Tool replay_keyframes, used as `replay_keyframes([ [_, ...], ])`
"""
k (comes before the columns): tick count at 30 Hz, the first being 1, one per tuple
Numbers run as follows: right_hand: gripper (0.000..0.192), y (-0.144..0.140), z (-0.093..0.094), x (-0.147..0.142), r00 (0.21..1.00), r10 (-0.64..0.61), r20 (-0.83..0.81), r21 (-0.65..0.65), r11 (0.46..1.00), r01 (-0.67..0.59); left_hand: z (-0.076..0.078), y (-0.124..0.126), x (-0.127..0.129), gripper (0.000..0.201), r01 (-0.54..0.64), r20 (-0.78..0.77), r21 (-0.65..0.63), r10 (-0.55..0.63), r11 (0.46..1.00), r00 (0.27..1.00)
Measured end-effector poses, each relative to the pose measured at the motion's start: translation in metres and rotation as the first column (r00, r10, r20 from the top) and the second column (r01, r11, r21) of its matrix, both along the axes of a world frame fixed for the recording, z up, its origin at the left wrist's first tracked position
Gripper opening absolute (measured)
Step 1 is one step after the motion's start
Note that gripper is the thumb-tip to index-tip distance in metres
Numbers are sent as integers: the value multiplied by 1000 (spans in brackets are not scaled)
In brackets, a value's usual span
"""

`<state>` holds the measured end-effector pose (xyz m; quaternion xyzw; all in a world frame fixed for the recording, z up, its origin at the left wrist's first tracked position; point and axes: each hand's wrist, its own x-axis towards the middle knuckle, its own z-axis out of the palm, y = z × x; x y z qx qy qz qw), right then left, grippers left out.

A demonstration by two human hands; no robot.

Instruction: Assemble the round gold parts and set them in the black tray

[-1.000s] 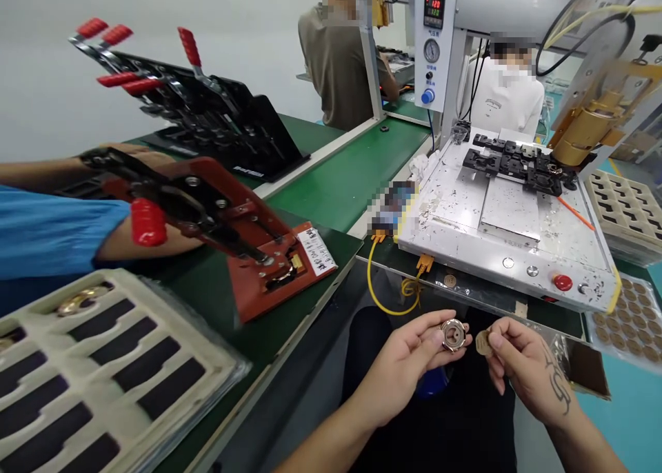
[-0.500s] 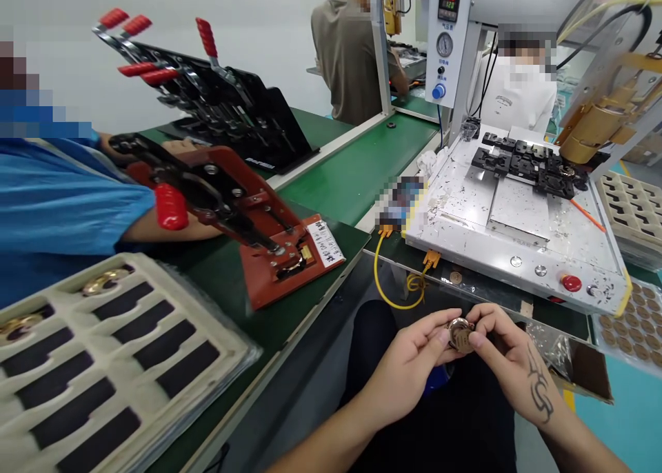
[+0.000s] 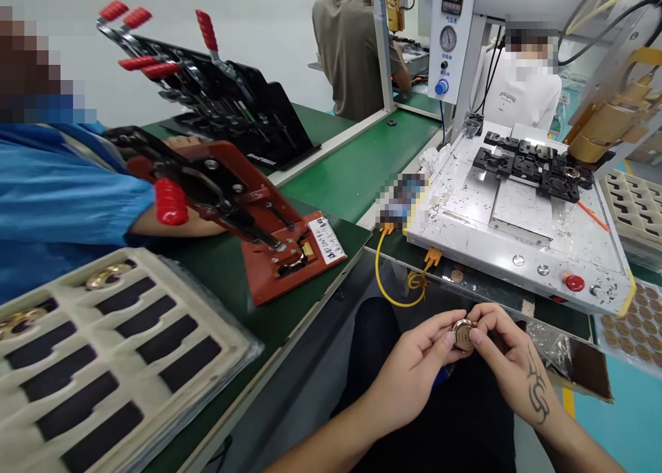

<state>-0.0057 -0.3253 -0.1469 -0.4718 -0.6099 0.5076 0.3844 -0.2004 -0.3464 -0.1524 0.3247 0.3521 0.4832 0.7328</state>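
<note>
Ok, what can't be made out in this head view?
All in the head view:
Round metal case: back faces away, left hand behind it.
Brown disc: right edge behind the thumb of the right hand; print too small.
Cream tray: cut off by left and bottom edges.

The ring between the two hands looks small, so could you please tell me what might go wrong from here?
The disc could sit crooked in the ring, since the right hand touches it at one side. The ring could also slip and fall, as the left hand holds it by the fingers above the lap.
</note>
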Motion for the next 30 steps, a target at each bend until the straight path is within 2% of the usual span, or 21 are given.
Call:
replay_keyframes([
  [11,25,-6,-5,-4,994,-89,66,115,990,81,-1,-3,9,51,-29,-24,8,29,1000,999],
  [15,23,-8,-5,-7,984,-121,127,151,983,101,-3,-7,12,49,-62,-113,67,69,996,991],
  [20,22,-5,-16,-4,949,-164,267,348,936,64,-12,-9,15,41,-85,-289,152,127,985,949],
  [22,17,-2,-20,-2,935,-180,304,358,932,63,-15,-8,13,38,-76,-335,184,136,980,932],
  [24,8,1,-21,-1,941,-100,323,326,945,-12,-13,-6,7,41,-16,-393,220,104,975,914],
  [27,16,8,-15,-1,944,51,327,335,927,-166,-7,-2,-4,50,106,-494,266,42,958,868],
  [28,15,10,-12,-3,949,69,306,349,920,-180,-4,0,-7,51,105,-499,276,49,955,865],
  [30,13,14,-6,-8,973,72,218,317,938,-140,-1,3,-11,49,10,-433,281,117,960,894],
])
